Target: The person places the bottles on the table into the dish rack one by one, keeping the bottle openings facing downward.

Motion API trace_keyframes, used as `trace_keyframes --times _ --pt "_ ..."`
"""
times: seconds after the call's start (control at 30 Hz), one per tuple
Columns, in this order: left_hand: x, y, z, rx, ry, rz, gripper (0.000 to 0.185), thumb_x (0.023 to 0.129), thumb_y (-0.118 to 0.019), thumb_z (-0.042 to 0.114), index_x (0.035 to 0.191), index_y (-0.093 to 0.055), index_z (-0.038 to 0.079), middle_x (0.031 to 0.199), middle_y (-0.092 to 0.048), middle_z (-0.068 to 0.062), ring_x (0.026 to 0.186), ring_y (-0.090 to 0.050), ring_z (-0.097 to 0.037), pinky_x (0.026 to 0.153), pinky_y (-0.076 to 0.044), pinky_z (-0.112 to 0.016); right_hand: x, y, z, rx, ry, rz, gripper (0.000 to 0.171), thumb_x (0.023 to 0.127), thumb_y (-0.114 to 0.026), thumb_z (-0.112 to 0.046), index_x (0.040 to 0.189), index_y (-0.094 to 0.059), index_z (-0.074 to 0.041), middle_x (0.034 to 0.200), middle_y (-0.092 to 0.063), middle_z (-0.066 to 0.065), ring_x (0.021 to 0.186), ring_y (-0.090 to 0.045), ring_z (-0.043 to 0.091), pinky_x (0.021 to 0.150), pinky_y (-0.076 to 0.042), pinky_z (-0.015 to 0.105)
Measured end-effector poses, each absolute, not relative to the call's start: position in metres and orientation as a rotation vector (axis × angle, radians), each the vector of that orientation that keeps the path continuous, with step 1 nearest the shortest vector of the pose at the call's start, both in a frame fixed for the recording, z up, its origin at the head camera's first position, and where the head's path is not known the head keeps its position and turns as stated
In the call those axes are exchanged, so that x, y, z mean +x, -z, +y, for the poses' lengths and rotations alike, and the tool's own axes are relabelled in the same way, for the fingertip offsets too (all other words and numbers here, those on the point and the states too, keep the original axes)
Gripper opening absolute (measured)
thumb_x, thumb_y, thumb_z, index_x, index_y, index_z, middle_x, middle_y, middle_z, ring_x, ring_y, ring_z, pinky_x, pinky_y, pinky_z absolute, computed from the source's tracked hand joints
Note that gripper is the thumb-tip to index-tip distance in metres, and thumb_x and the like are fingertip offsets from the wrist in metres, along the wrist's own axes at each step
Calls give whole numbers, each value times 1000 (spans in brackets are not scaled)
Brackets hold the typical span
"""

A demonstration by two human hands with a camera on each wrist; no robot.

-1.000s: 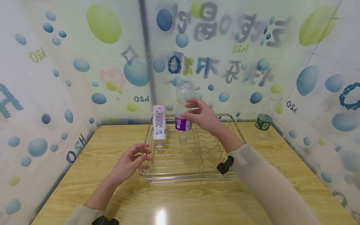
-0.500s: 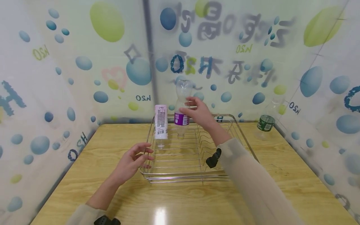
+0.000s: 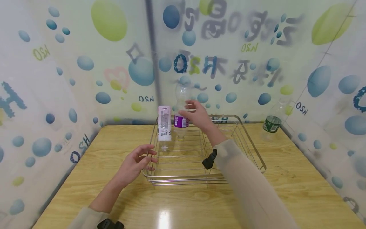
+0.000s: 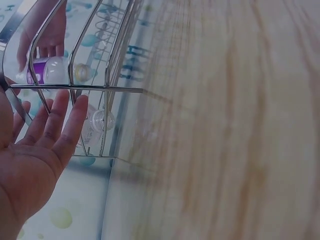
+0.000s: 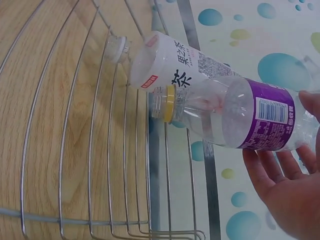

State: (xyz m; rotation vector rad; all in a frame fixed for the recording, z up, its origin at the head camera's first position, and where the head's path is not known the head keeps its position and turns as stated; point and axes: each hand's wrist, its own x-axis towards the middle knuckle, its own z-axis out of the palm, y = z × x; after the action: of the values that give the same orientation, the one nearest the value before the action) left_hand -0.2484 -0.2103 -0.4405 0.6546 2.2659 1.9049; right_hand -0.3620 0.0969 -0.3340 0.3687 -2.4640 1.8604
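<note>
My right hand (image 3: 198, 116) holds a clear plastic bottle (image 5: 210, 107) with a purple label (image 3: 181, 121) by its side. The bottle is neck down over the back of the wire rack (image 3: 183, 163); its neck carries a yellow ring (image 5: 170, 102). Left of it, a second bottle with a white-pink label (image 3: 164, 123) stands neck down in the rack. In the right wrist view the two bottles overlap. My left hand (image 3: 134, 163) is at the rack's left side; in the left wrist view its fairly straight fingers (image 4: 70, 125) touch the wires.
A clear bottle with a green label (image 3: 271, 124) stands upright on the wooden table (image 3: 183, 206) at the back right corner. Patterned walls (image 3: 120, 79) close in the back and both sides. Upright wire dividers fill the rack's right half.
My right hand has carried the purple-labelled bottle a little left and back, closer to the white-pink bottle. My left hand stays by the rack.
</note>
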Motion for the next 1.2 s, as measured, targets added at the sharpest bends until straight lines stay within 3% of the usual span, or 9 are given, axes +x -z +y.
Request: trace_keyframes --times 0.63,0.87,1.2 --pt "-249 441 -210 644 -1906 2262 43 114 -56 7 156 -47 2 142 -54 -35 117 -77 -29 86 -71 -41 -370 362 77 378 -1825 -2541 72 101 -80 -42 161 -49 -16 156 -57 13 145 -56 35 115 -57 54" --pt "-250 444 -211 667 -1917 2253 47 114 -56 6 158 -42 -5 142 -54 -35 116 -77 -29 85 -71 -41 -372 369 79 354 -1754 -2610 75 101 -80 -45 161 -48 -14 154 -58 15 140 -60 36 113 -58 52" --pt "-248 442 -209 669 -1911 2268 47 114 -55 6 158 -43 -5 142 -53 -36 115 -77 -28 85 -71 -42 -373 374 82 320 -1771 -2663 77 104 -76 -47 165 -43 -14 158 -54 15 140 -61 37 113 -58 53"
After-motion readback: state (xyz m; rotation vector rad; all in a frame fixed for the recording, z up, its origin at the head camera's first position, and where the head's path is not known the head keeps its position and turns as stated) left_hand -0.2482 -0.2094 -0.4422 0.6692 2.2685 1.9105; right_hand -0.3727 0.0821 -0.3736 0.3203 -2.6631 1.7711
